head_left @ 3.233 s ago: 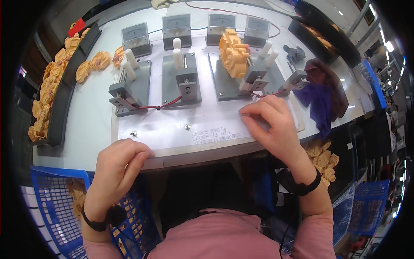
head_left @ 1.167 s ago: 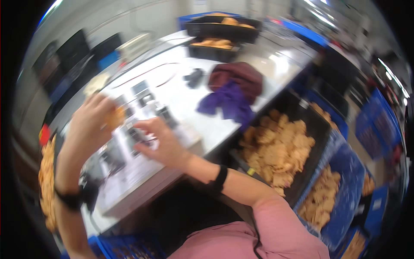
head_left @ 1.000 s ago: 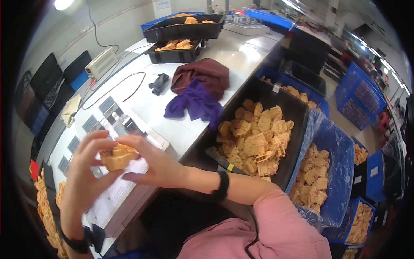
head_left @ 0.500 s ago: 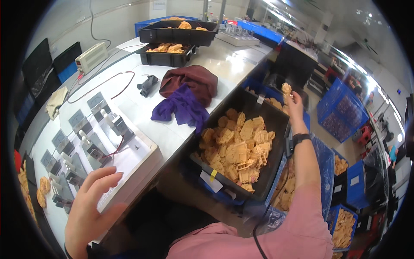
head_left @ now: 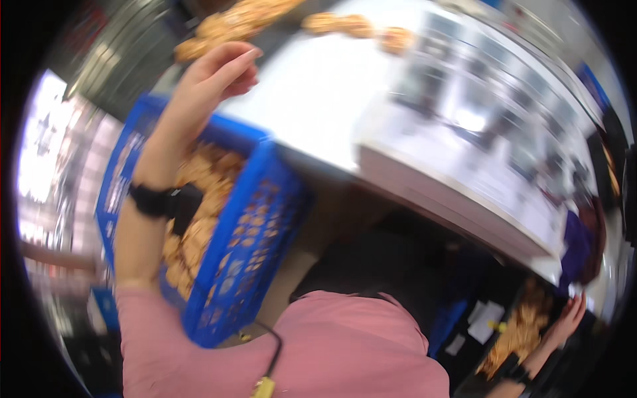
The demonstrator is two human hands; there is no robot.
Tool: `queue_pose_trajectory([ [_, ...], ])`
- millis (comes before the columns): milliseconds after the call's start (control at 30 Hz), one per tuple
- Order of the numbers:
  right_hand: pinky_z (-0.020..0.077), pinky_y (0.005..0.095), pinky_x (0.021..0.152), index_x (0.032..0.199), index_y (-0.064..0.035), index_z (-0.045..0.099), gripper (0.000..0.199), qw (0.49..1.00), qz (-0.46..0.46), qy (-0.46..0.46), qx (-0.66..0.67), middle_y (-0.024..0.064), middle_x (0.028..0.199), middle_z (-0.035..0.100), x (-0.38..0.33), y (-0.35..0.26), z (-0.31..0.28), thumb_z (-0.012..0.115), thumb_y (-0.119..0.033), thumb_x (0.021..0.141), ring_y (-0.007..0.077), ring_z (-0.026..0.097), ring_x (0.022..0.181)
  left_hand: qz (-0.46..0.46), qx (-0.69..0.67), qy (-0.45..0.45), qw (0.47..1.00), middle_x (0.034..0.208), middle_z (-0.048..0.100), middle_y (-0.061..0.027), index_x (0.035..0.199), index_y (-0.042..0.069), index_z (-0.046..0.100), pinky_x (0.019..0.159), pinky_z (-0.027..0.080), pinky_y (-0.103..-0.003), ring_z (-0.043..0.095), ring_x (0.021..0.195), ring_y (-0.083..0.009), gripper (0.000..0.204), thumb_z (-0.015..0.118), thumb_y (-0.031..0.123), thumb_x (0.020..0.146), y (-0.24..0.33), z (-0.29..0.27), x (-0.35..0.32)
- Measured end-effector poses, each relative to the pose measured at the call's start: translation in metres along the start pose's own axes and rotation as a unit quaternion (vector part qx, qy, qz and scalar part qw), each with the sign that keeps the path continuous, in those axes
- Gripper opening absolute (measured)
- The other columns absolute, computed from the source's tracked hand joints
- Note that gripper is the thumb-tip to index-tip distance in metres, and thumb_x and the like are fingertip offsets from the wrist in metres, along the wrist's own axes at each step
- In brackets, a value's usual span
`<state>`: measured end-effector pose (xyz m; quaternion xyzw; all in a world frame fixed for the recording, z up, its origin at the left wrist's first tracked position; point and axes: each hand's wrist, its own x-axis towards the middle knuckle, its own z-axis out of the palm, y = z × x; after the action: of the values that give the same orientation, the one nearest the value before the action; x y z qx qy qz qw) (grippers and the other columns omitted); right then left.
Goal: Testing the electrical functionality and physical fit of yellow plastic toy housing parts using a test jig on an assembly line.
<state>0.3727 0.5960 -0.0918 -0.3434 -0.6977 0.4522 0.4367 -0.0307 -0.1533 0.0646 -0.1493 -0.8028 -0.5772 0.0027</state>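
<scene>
My left hand point(head_left: 215, 78) is raised over the far end of a blue crate point(head_left: 262, 156), beside the white table point(head_left: 312, 86). Its fingers curl in toward the thumb, and whatever they may hold is hidden. Tan-yellow plastic parts point(head_left: 202, 192) fill the crate under my left forearm. At the far lower right, my right hand point(head_left: 567, 320) is blurred, its fingers stretched out beside a black bin of similar yellow parts point(head_left: 521, 331). No part shows in that hand.
Several round yellow parts point(head_left: 355, 26) lie on the table, near a heap of yellow parts point(head_left: 242, 20). A white raised stand point(head_left: 431, 176) carries a blurred row of meters point(head_left: 478, 73). Purple cloth point(head_left: 572, 252) lies by the table's right end. A cable with a yellow connector point(head_left: 264, 386) crosses my pink shirt.
The view has swung left, bringing the blue crate in. My left hand has gone from spread fingers to curled ones over the crate. The yellow part no longer shows in my right hand.
</scene>
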Motion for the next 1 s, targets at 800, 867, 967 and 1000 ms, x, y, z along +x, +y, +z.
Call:
queue_pose_trajectory([
  [800, 0.0408, 0.0230, 0.077, 0.125, -0.0010, 0.061, 0.026, 0.928, -0.226, -0.284, -0.088, 0.0008, 0.089, 0.054, -0.108, -0.166, 0.251, 0.048, -0.017, 0.109, 0.0081, 0.048, 0.082, -0.461, 0.438, 0.078, 0.768, 0.110, 0.070, -0.0167, 0.119, 0.003, 0.061, 0.098, 0.046, -0.046, 0.065, 0.109, -0.0365, 0.056, 0.077, 0.031, 0.074, -0.336, -0.149, -0.218],
  [867, 0.0402, 0.0225, 0.076, 0.120, -0.0007, 0.061, 0.021, 0.902, -0.258, -0.340, -0.066, 0.0011, 0.086, 0.052, -0.126, -0.185, 0.267, 0.048, -0.013, 0.109, 0.0079, 0.048, 0.079, -0.424, 0.475, 0.072, 0.768, 0.109, 0.070, -0.0150, 0.117, 0.004, 0.061, 0.096, 0.047, -0.045, 0.066, 0.106, -0.0356, 0.050, 0.076, 0.028, 0.076, -0.322, -0.148, -0.215],
  [967, 0.0426, 0.0249, 0.082, 0.110, -0.0029, 0.061, 0.015, 0.893, -0.269, -0.359, -0.045, 0.0036, 0.087, 0.055, -0.137, -0.200, 0.288, 0.047, -0.003, 0.106, 0.0095, 0.052, 0.077, -0.397, 0.369, 0.076, 0.837, 0.112, 0.068, -0.0111, 0.116, 0.006, 0.059, 0.089, 0.052, -0.041, 0.067, 0.102, -0.0309, 0.039, 0.071, 0.019, 0.082, -0.291, -0.154, -0.209],
  [1000, 0.0427, 0.0251, 0.081, 0.111, -0.0025, 0.061, 0.016, 0.882, -0.292, -0.369, -0.036, 0.0040, 0.087, 0.055, -0.138, -0.201, 0.294, 0.047, -0.003, 0.105, 0.0097, 0.052, 0.076, -0.337, 0.299, 0.104, 0.887, 0.113, 0.067, -0.0096, 0.117, 0.007, 0.059, 0.086, 0.054, -0.039, 0.068, 0.101, -0.0279, 0.035, 0.068, 0.015, 0.084, -0.294, -0.164, -0.213],
])
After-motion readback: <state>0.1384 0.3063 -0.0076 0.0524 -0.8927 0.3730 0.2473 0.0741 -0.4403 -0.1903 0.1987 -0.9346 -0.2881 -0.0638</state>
